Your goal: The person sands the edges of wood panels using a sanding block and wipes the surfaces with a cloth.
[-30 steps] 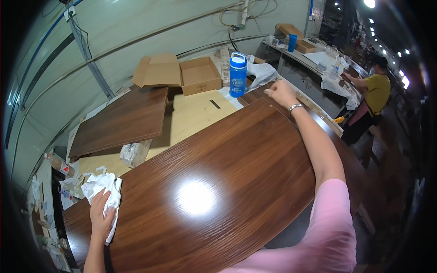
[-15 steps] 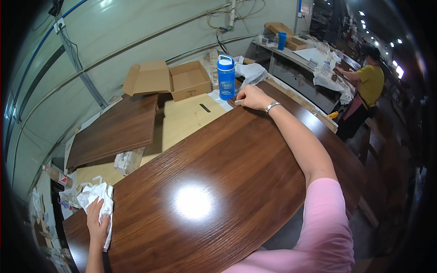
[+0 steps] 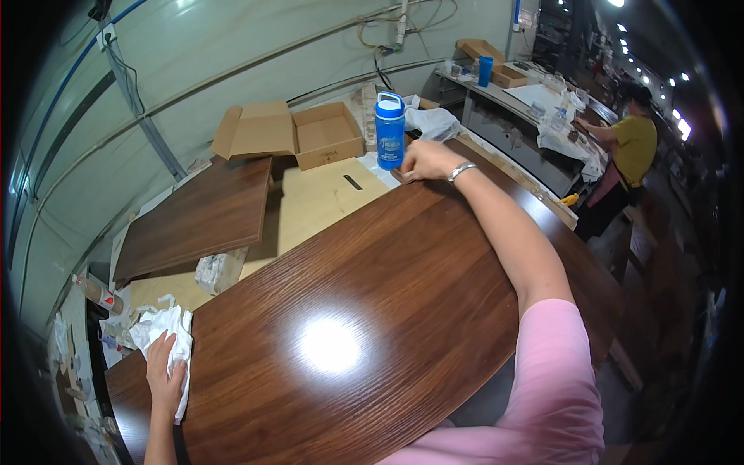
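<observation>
A large dark-brown wood-grain panel (image 3: 256, 372) lies in front of me, with a bright light reflected in its glossy face. My left hand (image 3: 164, 380) is at its left end, fingers over a crumpled white cloth (image 3: 182, 349) that it holds against the panel. My right arm stretches to the far edge, where my right hand (image 3: 431, 161) has its fingers closed in a pinch. What they grip is mostly hidden; a small brown bit shows below the fingertips. A blue bottle with a white-and-blue lid (image 3: 389, 133) stands just beside that hand.
Behind the panel, a second brown panel (image 3: 198, 217) rests on a wrapped block (image 3: 221, 271). An open cardboard box (image 3: 329, 136) and a short black strip (image 3: 353, 182) are on the pale board (image 3: 310, 205). At right, a person in a yellow shirt (image 3: 635, 151) works at another bench.
My right hand has slid slightly left and down along the far edge, covering more of the small piece at its fingertips. My left hand and the cloth have hardly moved.
</observation>
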A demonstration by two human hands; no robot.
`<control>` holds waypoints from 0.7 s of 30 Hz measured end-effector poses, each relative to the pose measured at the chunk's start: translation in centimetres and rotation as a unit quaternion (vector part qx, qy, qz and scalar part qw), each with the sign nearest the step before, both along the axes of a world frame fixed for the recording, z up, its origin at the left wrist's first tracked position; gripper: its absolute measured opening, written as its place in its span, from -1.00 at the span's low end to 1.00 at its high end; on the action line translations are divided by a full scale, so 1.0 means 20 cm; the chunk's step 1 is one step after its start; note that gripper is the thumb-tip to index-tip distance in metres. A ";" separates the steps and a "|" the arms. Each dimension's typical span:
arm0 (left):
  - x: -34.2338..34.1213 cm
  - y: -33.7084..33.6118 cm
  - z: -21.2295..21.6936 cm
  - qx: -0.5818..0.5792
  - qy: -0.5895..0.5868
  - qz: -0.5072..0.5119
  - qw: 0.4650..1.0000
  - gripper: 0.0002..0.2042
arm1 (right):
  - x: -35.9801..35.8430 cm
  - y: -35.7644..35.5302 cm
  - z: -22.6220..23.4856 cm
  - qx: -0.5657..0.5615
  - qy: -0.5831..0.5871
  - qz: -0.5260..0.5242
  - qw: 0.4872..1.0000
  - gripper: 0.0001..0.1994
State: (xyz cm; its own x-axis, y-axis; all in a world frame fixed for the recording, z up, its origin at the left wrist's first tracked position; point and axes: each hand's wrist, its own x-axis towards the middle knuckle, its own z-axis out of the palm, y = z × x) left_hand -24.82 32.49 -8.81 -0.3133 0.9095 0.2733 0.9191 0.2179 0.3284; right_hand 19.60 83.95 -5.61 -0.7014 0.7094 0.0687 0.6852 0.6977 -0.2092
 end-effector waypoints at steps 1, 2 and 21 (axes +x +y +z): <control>0.00 0.01 0.00 0.004 0.002 -0.001 1.000 -0.49 | 0.05 0.03 0.01 -0.001 -0.001 -0.040 0.999 -0.86; 0.01 0.01 0.00 0.006 0.002 0.000 1.000 -0.49 | 0.09 0.05 0.02 -0.001 -0.002 -0.080 0.997 -0.86; -0.02 0.03 -0.04 0.003 0.014 0.016 1.000 -0.50 | 0.29 0.16 -0.19 -0.218 0.300 -0.079 0.925 -0.70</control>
